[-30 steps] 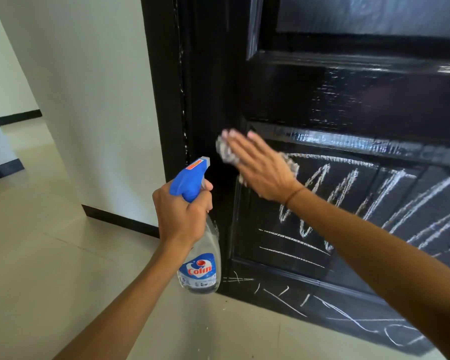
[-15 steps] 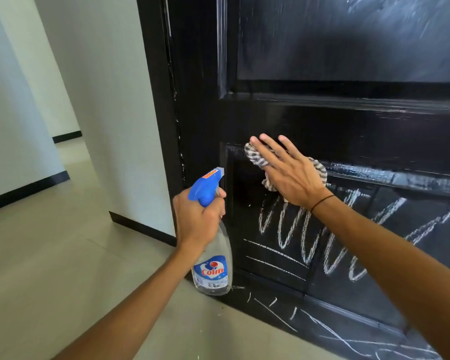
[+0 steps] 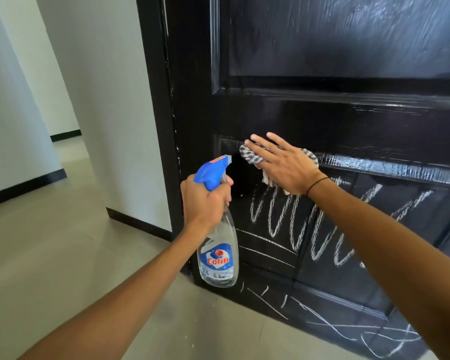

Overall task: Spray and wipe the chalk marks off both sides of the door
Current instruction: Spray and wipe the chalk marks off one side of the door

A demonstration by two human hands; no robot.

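Her right hand (image 3: 283, 168) pressed a striped cloth (image 3: 252, 155) flat-fingered against the black door (image 3: 322, 120) above the chalk marks (image 3: 296, 224), while her left hand (image 3: 205, 201) gripped the spray bottle (image 3: 217, 245).

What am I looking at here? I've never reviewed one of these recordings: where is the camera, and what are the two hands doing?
The camera sits on the person's head, looking forward and down at their own arms. The left hand grips a spray bottle of clear cleaner with a blue trigger. The right hand presses a striped cloth flat against a black door. White chalk marks cover the lower panel below the cloth; the upper panel looks smeared and wet.
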